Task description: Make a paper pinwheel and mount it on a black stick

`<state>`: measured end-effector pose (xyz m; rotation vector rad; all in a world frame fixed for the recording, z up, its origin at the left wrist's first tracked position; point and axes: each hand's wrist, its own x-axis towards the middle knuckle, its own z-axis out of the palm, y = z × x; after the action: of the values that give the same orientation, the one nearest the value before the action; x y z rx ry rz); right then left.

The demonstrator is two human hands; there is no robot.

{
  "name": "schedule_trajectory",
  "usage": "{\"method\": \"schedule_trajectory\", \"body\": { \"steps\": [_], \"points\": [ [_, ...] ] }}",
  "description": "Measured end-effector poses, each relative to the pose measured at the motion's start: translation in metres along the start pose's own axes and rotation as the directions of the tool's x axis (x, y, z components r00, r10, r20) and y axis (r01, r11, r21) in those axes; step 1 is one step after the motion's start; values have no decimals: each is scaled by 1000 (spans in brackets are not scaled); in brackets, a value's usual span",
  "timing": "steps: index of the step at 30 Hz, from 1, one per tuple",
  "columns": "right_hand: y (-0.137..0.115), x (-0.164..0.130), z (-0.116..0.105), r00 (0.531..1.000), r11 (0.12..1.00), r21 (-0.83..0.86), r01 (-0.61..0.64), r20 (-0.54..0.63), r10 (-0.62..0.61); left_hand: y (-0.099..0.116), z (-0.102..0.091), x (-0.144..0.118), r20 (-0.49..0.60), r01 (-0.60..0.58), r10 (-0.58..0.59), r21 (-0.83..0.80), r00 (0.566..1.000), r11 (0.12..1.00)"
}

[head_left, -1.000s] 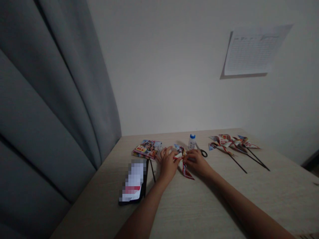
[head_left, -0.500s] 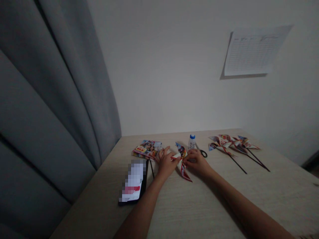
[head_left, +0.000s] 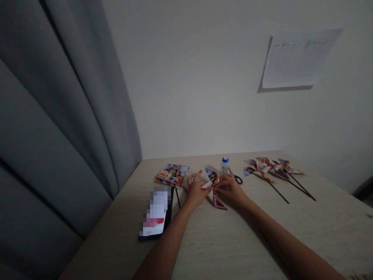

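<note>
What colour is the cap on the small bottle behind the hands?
Blue, on the small bottle; the head view shows it.

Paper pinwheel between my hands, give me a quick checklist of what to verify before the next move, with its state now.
1. Both hands on the paper pinwheel: left hand and right hand touch it: ok.
2. Pinwheel rests on the table: ok.
3. Glue bottle upright, cap on: ok.
4. Scissors within reach, beside right hand: ok.
5. Spare black stick by left hand: ok.
6. Centre fold secured: cannot tell.
</note>
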<state>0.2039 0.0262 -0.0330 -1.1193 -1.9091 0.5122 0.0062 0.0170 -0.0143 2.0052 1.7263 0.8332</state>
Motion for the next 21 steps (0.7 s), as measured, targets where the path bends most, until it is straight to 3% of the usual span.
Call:
{"method": "schedule_trajectory", "body": {
  "steps": [21],
  "points": [
    [-17, -1, -3, 994, 994, -49, -94, 42, 96, 6, -3, 1, 41, 41, -40, -20, 998, 999]
  ]
}}
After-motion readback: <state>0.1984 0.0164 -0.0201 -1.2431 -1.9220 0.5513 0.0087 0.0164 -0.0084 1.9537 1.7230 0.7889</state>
